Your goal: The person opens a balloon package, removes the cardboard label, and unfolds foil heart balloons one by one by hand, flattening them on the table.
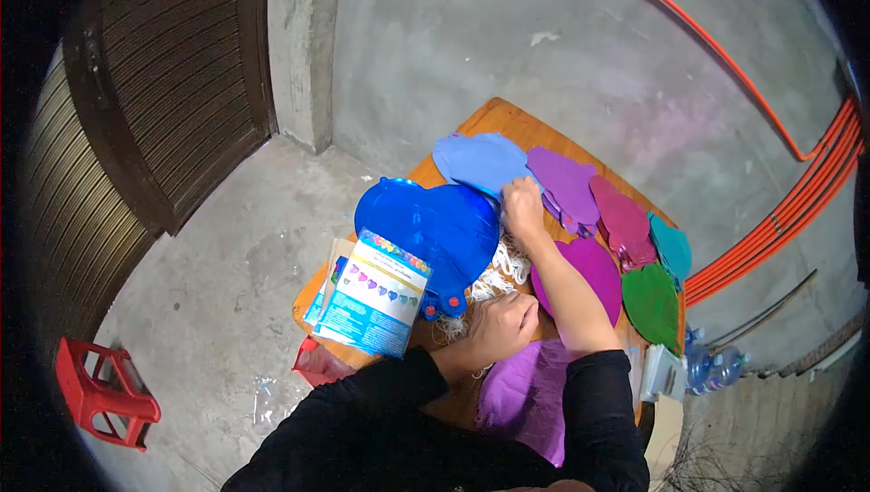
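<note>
My right hand (523,208) reaches to the far side of the wooden table, fingers curled, at the edge of a stack of flat light blue foil balloons (480,159). Its fingertips are hidden. Closer to my body, my left hand (500,327) is closed in a loose fist over a tangle of white string (509,264); what it holds, if anything, cannot be seen. Left of the string lies a large flat dark blue foil balloon (426,229). A printed packet (376,294) with a row of coloured hearts overlaps its near edge.
Flat purple (564,182), dark pink (623,218), teal (669,246), green (652,303) and magenta (594,279) pieces spread over the table. A lilac piece (524,401) lies near my body. A red stool (107,392) stands left; water bottles (716,367) stand right.
</note>
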A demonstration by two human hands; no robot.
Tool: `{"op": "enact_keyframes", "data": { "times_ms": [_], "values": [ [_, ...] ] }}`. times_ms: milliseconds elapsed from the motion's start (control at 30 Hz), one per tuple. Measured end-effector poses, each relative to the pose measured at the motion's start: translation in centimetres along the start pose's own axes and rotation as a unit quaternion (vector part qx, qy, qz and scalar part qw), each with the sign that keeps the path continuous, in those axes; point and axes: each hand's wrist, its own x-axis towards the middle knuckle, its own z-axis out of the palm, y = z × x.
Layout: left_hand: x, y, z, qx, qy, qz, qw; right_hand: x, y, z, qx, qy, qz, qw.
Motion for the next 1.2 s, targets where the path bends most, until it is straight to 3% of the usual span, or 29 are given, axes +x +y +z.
{"op": "enact_keyframes", "data": {
  "times_ms": [167, 267, 367, 467, 533, 667, 800, 933, 1033, 1133, 1200],
  "values": [
    [-0.2, -0.4, 0.3, -0.004, -0.006, -0.011, 1.0, 1.7, 2.3, -0.4, 0.125, 0.044, 0.162, 0.978],
    [-0.1, -0.3, 0.1, -0.007, -0.015, -0.021, 1.0, 3.7, 4.2, -1.7, 0.32, 0.105, 0.315, 0.887],
    [-0.1, -0.4, 0.0, -0.007, -0.027, -0.03, 0.999, 5.7, 5.8, -4.9, 0.405, 0.162, 0.377, 0.817],
    [0.0, -0.4, -0.1, -0.013, -0.018, -0.025, 0.999, 6.2, 6.9, -8.6, 0.489, 0.211, 0.348, 0.772],
    [0.2, -0.4, 0.0, -0.035, 0.009, -0.013, 0.999, 5.2, 7.9, -10.8, 0.498, 0.189, 0.348, 0.772],
    [0.5, -0.6, -0.6, -0.015, -0.024, -0.043, 0.999, 2.0, 7.0, -17.8, 0.465, 0.159, 0.337, 0.803],
    [1.1, -0.3, -0.6, -0.097, -0.007, -0.067, 0.993, -3.1, 5.8, -23.6, 0.341, 0.169, 0.279, 0.882],
    [1.8, 0.8, -1.2, -0.234, -0.092, -0.196, 0.948, -7.8, 4.0, -29.9, 0.215, 0.172, 0.223, 0.935],
    [2.3, 4.0, -3.6, -0.188, -0.142, -0.179, 0.955, -10.5, 3.5, -34.3, 0.187, 0.186, 0.238, 0.935],
    [0.5, 6.0, -4.6, -0.108, -0.134, -0.101, 0.98, -13.0, 4.3, -38.2, 0.125, 0.184, 0.235, 0.946],
    [-1.2, 6.2, -5.1, -0.052, -0.167, -0.128, 0.976, -14.0, 3.5, -40.4, 0.073, 0.179, 0.225, 0.955]
  ]
}}
